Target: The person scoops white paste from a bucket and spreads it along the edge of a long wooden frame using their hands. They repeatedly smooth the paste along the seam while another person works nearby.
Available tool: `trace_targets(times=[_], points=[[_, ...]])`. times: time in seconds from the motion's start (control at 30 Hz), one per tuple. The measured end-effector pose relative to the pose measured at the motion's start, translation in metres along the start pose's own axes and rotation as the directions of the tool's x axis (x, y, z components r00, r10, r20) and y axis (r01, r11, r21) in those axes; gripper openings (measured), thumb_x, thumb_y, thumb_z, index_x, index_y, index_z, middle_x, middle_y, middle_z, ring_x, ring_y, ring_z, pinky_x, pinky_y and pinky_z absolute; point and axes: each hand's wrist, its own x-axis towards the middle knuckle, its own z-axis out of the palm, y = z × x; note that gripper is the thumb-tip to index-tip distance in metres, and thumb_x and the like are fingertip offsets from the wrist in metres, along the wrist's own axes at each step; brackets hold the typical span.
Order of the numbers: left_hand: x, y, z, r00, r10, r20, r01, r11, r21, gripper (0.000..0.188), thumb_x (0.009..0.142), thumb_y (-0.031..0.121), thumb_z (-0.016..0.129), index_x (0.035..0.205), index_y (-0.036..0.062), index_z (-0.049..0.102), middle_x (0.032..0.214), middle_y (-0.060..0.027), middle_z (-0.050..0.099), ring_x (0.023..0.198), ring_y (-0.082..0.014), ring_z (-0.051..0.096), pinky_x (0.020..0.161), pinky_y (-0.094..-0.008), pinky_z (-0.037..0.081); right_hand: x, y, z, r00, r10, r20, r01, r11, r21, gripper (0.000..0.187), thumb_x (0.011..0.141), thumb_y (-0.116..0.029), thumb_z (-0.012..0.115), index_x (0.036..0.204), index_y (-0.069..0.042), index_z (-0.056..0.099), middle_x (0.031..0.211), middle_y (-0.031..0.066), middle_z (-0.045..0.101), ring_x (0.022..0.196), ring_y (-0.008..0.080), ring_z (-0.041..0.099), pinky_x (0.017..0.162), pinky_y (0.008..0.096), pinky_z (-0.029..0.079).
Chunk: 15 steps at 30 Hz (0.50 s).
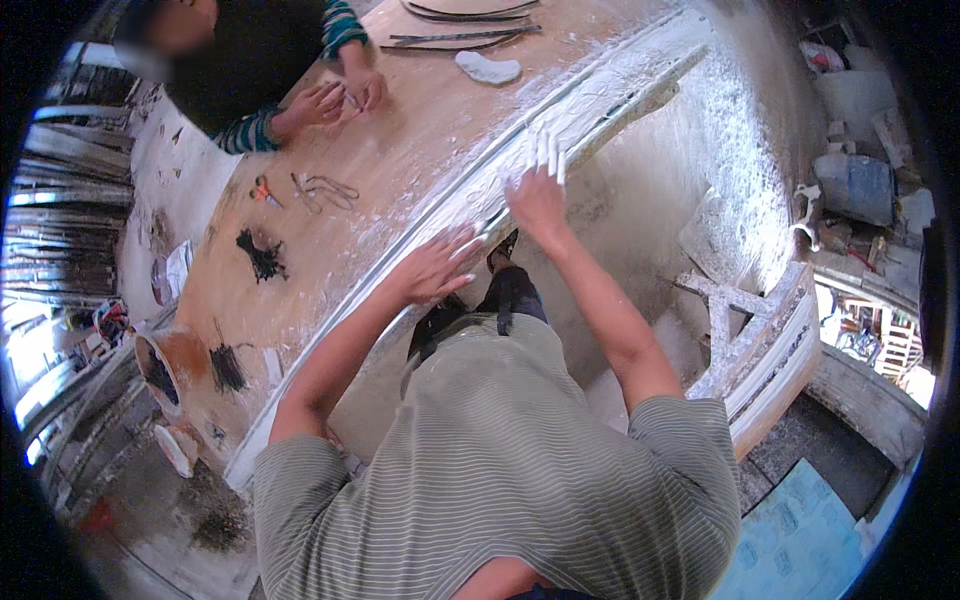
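A long, narrow strip coated in wet-looking white plaster (470, 195) runs diagonally along the near edge of the table, from lower left to upper right. My right hand (538, 200) lies over its middle, fingers stretched forward and white with plaster at the tips. Lower down the same strip, my left hand (437, 265) rests flat near its edge, fingers extended and only lightly whitened. Neither hand grips anything. Ridges and smears mark the plaster around my right fingers.
Across the brown table (400, 140), a co-worker's hands (340, 97) handle something small. Orange-handled scissors (265, 192), looped cord (325, 192), a black strand bundle (262, 255), dark strips (465, 40) and a white lump (488, 68) lie there. An orange-brown bucket (172, 372) sits left; a plaster-splashed frame (735, 320) stands right.
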Motion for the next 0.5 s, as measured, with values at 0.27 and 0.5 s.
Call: trace_targets(times=[0.27,0.5], points=[[-0.178,0.033,0.032,0.889,-0.458,0.011,0.451,0.872,-0.19,0.073,0.095,0.037,0.057,0.155,0.0047,0.031,0.161,-0.0276,0.023,0.151,-0.0411,0.02,0.124,-0.0465,0.017,-0.122,-0.083,0.067,0.748,-0.641,-0.172,0.621,0.767,-0.16,0.067,0.1,-0.048,0.045,0.126,0.012,0.059,0.12,0.03,0.063,0.125,0.0421,0.054,0.122,0.0547,0.017],[-0.228,0.038,0.049,0.798,-0.58,-0.162,0.557,0.814,-0.166,0.066,0.1,0.037,0.051,0.158,0.0142,0.028,0.165,-0.0225,0.014,0.153,-0.0408,0.01,0.124,-0.0485,0.014,-0.051,-0.023,0.04,0.966,-0.227,-0.126,0.183,0.94,-0.288,0.056,0.101,-0.044,0.044,0.102,0.007,0.067,0.109,0.0298,0.066,0.103,0.0444,0.063,0.095,0.0548,0.048]])
